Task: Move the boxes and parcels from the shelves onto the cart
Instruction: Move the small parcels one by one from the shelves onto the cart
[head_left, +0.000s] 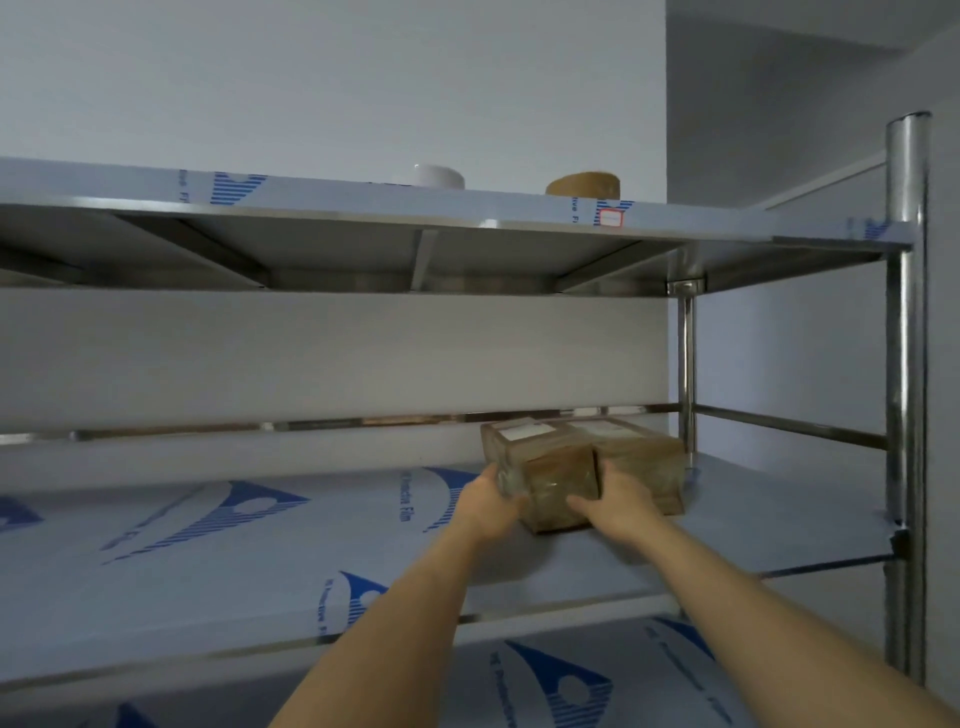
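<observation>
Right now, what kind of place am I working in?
Probably a storeroom or stockroom: a stainless-steel shelving rack with blue-printed protective film on its shelves, a brown tape-wrapped cardboard parcel held by your left hand and right hand, and a brown tape roll up top.

Two tape rolls on the top shelf (467, 208), one white (439, 175) and one brown (583, 184), show only their upper parts above its front edge. Labels on the taped box (558, 470) are too blurred to read, and both forearms run off the bottom edge.
</observation>
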